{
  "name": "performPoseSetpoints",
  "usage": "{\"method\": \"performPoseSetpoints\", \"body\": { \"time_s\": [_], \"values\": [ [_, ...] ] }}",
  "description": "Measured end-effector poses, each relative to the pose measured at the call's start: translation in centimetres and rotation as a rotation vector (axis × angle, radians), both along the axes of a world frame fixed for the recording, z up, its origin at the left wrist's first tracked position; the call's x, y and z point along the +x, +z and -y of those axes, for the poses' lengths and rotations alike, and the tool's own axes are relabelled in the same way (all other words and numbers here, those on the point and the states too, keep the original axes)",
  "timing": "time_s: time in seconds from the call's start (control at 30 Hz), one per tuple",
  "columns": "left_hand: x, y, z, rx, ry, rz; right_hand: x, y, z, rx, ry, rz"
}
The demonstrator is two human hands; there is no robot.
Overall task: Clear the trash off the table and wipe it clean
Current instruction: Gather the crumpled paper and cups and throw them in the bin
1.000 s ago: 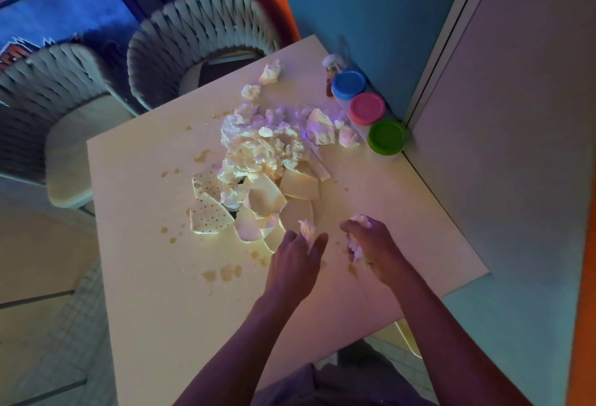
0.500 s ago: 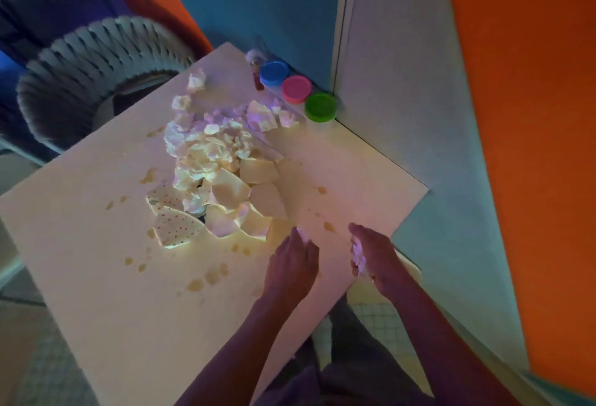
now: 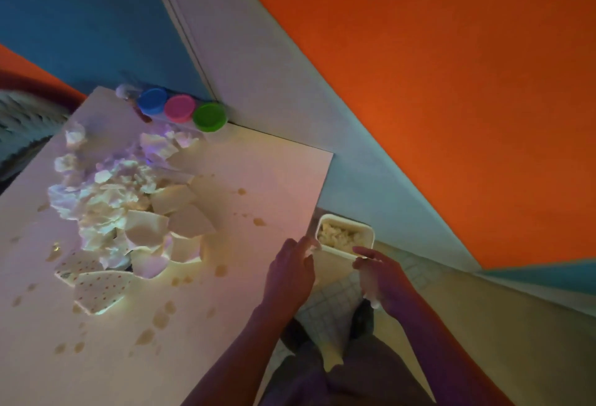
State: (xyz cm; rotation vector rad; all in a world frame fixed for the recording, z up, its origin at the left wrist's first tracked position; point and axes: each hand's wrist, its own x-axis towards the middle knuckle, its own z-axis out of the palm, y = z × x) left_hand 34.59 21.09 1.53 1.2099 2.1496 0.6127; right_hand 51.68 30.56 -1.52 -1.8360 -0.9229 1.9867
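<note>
1. Progress, judging by how things lie: early. A white rectangular trash bin (image 3: 346, 238) on the floor just past the near right edge of the pale square tabletop (image 3: 274, 163) already holds crumpled paper, but most of the trash is still on top.
2. Left to clear: a heap of crumpled white tissue (image 3: 106, 192) mid-tabletop, with torn cream paper plate pieces (image 3: 180, 212) against it and polka-dotted paper scraps (image 3: 96, 286) on its near side.
3. Left to wipe: brown spill spots (image 3: 161, 320) scattered over the near and right parts.
4. Left hand (image 3: 290, 273), at the tabletop's edge beside the bin: fingers loosely bent, pinching a small white scrap at the fingertips.
5. Right hand (image 3: 383, 280), over the floor just near the bin's rim: fingers curled round a wad of white tissue (image 3: 367, 280).
6. Room: the bin side is open floor. Blue, pink and green lidded tubs (image 3: 180, 109) line the far edge against the wall.
</note>
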Motion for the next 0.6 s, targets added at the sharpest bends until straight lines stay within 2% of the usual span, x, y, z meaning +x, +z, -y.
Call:
{"method": "performPoseSetpoints", "body": {
  "time_s": [0.2, 0.33, 0.6],
  "values": [
    [4.7, -1.7, -3.0, -0.039, -0.116, -0.037, 5.5, -0.9, -1.1, 0.002, -0.043, 0.081],
    [7.8, -2.8, -4.7, -0.118, -0.104, -0.009, 8.4, -2.5, -2.1, -0.092, -0.123, 0.040],
    [11.8, -3.6, -7.4, -0.213, -0.028, -0.109, 11.7, -3.3, -5.3, -0.313, -0.158, -0.133]
  ]
}}
